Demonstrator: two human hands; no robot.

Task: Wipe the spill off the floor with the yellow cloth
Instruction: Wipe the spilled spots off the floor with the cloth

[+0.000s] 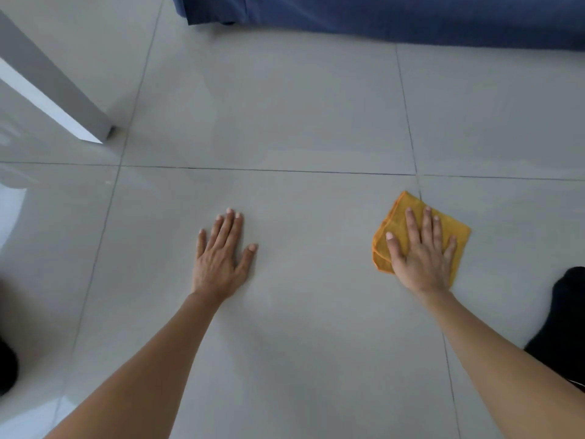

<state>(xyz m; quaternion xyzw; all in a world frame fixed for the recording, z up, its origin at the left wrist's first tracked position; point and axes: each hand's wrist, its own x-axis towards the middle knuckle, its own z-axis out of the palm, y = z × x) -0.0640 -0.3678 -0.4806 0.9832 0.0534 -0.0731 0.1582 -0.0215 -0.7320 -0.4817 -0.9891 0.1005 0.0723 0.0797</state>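
A folded yellow cloth (400, 217) lies flat on the grey tiled floor (285, 122), right of centre, just below a crossing of grout lines. My right hand (422, 251) presses down on it with straight, spread fingers and covers most of its middle. My left hand (223, 255) rests flat on the bare tile to the left, fingers straight, well apart from the cloth. Faint wet streaks (316, 152) shine on the tiles beyond both hands; no distinct puddle is visible.
A grey furniture leg (79, 112) stands at the upper left. Blue fabric (380, 14) hangs to the floor along the top edge. Dark clothing (566, 318) shows at the right edge, and a dark shape (6, 369) at the lower left.
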